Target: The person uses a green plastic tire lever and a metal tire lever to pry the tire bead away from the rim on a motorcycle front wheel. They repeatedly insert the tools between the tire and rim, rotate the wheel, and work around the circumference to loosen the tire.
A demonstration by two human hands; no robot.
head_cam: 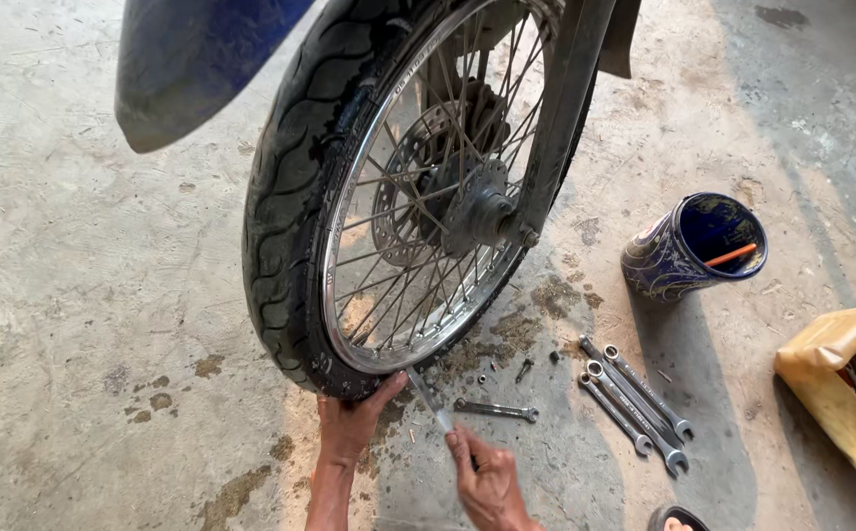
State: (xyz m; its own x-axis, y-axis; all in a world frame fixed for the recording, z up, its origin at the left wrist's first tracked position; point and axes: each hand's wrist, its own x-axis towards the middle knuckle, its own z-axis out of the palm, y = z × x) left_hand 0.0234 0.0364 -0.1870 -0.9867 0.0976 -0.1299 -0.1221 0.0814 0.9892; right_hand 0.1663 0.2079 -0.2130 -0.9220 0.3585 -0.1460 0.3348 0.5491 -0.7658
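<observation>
Concrete floor (94,295), stained and gritty, carries everything. Motorcycle front wheel (399,187) stands upright on it: black tyre (281,216), chrome rim, wire spokes, brake disc and hub at centre, fork leg running down to the axle; blue mudguard (192,59) overhangs at upper left. Right of the wheel, well apart: a blue patterned can (674,261) lying tilted with an orange-handled item inside, and a yellow container (831,383) of tools at the frame edge. Three combination wrenches (634,403) lie side by side near the can; a single wrench (495,409) lies closer to the wheel, with a few loose bolts beside it. Left hand (349,423) presses against the bottom of the tyre, fingers spread over the tread, holding nothing. Right hand (487,482) has its fingers closed around a slim metal tool (430,401). The tool's long axis runs up and to the left from the right hand, its far tip meeting the rim at the lowest point of the wheel, just beside the left hand. Left hand is the nearer to the tyre; right hand sits lower and further out.
</observation>
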